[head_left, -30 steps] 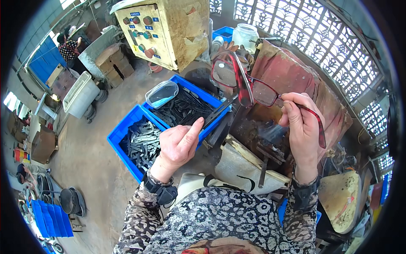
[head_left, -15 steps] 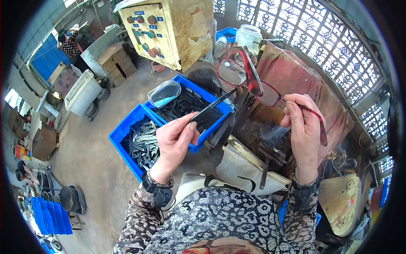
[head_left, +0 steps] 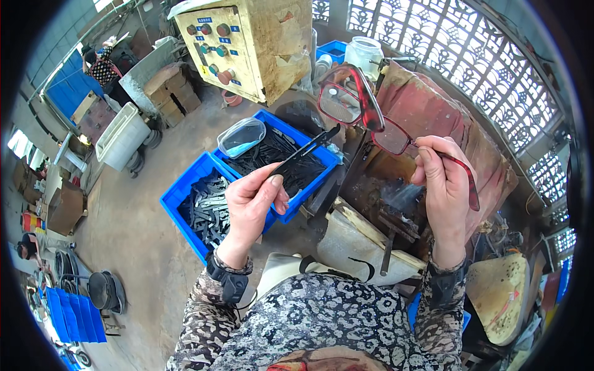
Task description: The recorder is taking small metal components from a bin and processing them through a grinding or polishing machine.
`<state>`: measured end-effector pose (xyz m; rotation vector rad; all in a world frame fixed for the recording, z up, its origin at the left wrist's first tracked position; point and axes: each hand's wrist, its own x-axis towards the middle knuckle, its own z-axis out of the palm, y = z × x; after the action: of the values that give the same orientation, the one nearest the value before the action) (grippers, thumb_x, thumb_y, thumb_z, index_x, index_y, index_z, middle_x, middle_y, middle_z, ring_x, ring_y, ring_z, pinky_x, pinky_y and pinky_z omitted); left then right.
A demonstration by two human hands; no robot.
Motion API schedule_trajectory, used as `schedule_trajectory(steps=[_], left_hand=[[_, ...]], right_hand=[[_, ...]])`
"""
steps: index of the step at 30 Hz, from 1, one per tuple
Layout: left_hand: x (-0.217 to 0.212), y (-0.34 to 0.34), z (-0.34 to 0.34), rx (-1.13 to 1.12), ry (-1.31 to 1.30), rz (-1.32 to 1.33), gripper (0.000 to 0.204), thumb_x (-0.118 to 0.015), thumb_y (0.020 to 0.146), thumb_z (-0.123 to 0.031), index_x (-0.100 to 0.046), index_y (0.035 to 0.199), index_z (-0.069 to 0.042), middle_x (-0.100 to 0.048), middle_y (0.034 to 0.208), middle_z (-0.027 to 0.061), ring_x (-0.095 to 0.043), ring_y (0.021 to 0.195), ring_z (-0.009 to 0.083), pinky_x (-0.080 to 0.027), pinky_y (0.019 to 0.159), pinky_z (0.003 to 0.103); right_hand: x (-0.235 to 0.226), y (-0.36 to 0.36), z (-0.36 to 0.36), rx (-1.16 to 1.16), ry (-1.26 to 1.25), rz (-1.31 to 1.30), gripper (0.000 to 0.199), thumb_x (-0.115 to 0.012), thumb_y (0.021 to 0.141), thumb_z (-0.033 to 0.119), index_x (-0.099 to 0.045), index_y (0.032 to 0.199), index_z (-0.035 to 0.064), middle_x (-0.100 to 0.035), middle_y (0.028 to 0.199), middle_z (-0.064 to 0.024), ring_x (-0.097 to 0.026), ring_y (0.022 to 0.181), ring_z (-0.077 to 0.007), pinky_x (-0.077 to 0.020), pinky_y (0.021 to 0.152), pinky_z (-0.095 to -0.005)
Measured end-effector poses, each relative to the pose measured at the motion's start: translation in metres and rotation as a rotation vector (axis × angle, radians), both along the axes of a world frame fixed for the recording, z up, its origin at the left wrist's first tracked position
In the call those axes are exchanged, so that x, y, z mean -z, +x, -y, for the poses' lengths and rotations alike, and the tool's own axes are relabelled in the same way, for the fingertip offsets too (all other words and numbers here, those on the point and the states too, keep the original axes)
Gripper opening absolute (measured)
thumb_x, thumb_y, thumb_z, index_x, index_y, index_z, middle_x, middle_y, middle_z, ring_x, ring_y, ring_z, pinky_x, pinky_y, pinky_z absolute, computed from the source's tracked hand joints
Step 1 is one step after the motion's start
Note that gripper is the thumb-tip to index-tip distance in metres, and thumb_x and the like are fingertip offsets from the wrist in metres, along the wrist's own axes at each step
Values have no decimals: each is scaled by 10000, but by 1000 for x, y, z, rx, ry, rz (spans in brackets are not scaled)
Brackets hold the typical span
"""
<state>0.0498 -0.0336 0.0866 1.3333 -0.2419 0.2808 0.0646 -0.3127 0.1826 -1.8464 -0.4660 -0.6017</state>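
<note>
It is a workshop with a dusty grey concrete floor. Two blue plastic bins sit side by side on it to the left of the person, both heaped with dark, flat strips; a clear plastic tub rests on the far bin's corner. Beyond them stands a yellowed control box with round buttons, and a patterned lattice screen closes off the far right. A reddish cloth drapes over the work stand at right.

Much is hard to read: the dark machine parts under the hands are a sooty jumble, the strips in the bins blur into one mass, and the picture's edges bend and go black. Another person far left is small and partly cut off.

The left hand is pinched shut, thumb against fingertips, on the near end of a thin black temple arm, which slants up and away over the far bin. The right hand is closed on a pair of red-framed eyeglasses, fingers clamped around one side arm, so the lenses are held high in front, above the machine and just right of the black strip's far tip. Whether the strip touches the frame I cannot tell.
</note>
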Motion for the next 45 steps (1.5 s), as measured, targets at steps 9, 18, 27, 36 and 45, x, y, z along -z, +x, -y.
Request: schedule_trajectory(steps=[9, 18, 27, 36, 45], left_hand=[[-3, 0, -1, 55, -138, -67, 258, -570, 949, -39, -622, 1184, 54, -627, 668, 85, -568, 510, 131, -511, 523, 275], [-5, -1, -2, 47, -177, -112, 251, -568, 951, -51, -628, 1171, 57, -620, 655, 85, -554, 492, 134, -506, 509, 276], [-4, -2, 1, -20, -37, -31, 256, -569, 941, -14, -632, 1182, 48, -633, 665, 71, -584, 526, 120, -504, 518, 255], [-6, -2, 5, -326, 702, 495, 324, -634, 816, 67, -680, 1127, -11, -621, 663, 64, -584, 508, 153, -452, 471, 256], [4, 1, -3, -381, 816, 570, 409, -652, 703, 98, -699, 1092, -20, -595, 651, 72, -585, 522, 198, -458, 473, 296]], right_hand=[[4, 1, 5, 8, -24, -31, 124, -556, 977, 76, -608, 1056, -4, -550, 856, -26, -520, 637, -64, -410, 564, -195], [5, -1, 6, 21, -44, -59, 142, -542, 994, 111, -606, 1075, 13, -527, 852, -6, -510, 650, -54, -403, 571, -186], [8, 1, 8, 50, -25, -72, 146, -535, 1002, 122, -611, 1066, 16, -535, 831, -2, -504, 643, -53, -402, 570, -188], [11, 0, 7, 53, 16, -88, 153, -530, 1005, 127, -615, 1068, 16, -544, 828, -5, -505, 641, -55, -406, 575, -190], [2, -3, -15, -113, -119, 2, 130, -547, 971, 41, -621, 1062, -15, -547, 837, -42, -539, 644, -81, -421, 591, -197]])
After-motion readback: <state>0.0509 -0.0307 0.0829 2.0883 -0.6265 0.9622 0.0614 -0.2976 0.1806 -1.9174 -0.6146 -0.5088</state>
